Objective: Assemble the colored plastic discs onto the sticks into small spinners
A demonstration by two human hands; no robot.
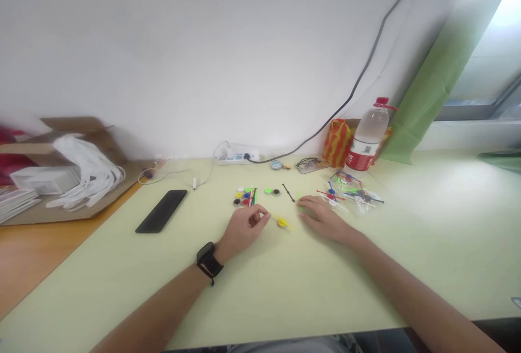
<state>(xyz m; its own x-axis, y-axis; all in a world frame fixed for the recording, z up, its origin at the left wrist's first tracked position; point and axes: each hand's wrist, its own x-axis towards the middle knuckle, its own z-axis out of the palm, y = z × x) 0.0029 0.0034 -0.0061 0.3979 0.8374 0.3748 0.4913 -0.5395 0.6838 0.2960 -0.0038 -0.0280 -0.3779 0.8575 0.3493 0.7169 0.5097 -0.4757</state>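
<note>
My left hand [243, 229], with a watch on its wrist, is closed in a pinch. Its thumb and forefinger meet at one end of a thin yellow strip that carries a round yellow disc [282, 224]. To the right, my right hand [323, 218] rests low on the table, fingers stretched out over a thin green strip [302, 209], partly hidden. A black strip [288, 193] lies just beyond those fingertips. Behind my left hand sit several coloured discs [246, 196] beside a bundle of thin strips [253, 196]. A green disc [268, 191] and a black disc [276, 192] lie between the hands.
At the right are crossed coloured pieces [331, 194], clear plastic bags [362, 201] and a large bottle [367, 138]. A black phone [161, 212] lies at the left, near a cardboard box [101, 141]. A power strip [238, 157] stands against the wall.
</note>
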